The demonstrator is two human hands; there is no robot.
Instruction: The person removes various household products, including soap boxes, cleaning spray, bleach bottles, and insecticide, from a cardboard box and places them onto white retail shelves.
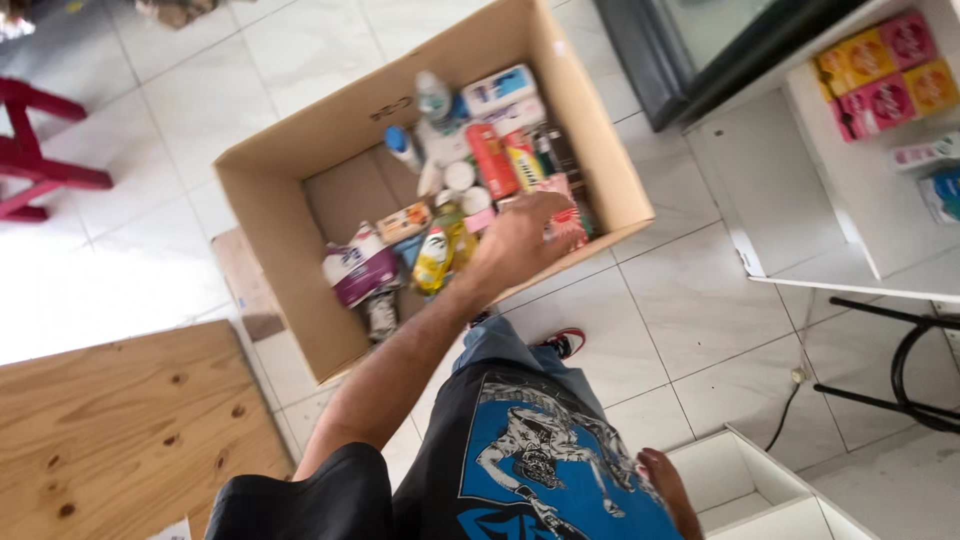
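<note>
Floor point(690, 300): I see pale glossy tiles filling the room, with bright glare at the left.
Surface point(120, 440): a knotty pine wooden top at the lower left, just beside the box.
White shelving point(860, 190): at the right, carrying red and yellow packets; a lower white unit sits at the bottom right.
Cardboard box point(590, 130): open on the floor ahead of me, its far half crowded with goods.
Red furniture legs point(40, 160): at the far left, well apart from the box.
Left hand point(520, 240): reaching into the box over its near right wall, fingers loosely curled above a pink-red packet point(568, 222); I cannot tell whether it grips it.
Right hand point(665, 485): hanging by my hip at the bottom, holding nothing, fingers hard to make out.
Small goods: a red tube point(492, 160), a yellow bottle point(432, 260), a white and purple pouch point(358, 268).
</note>
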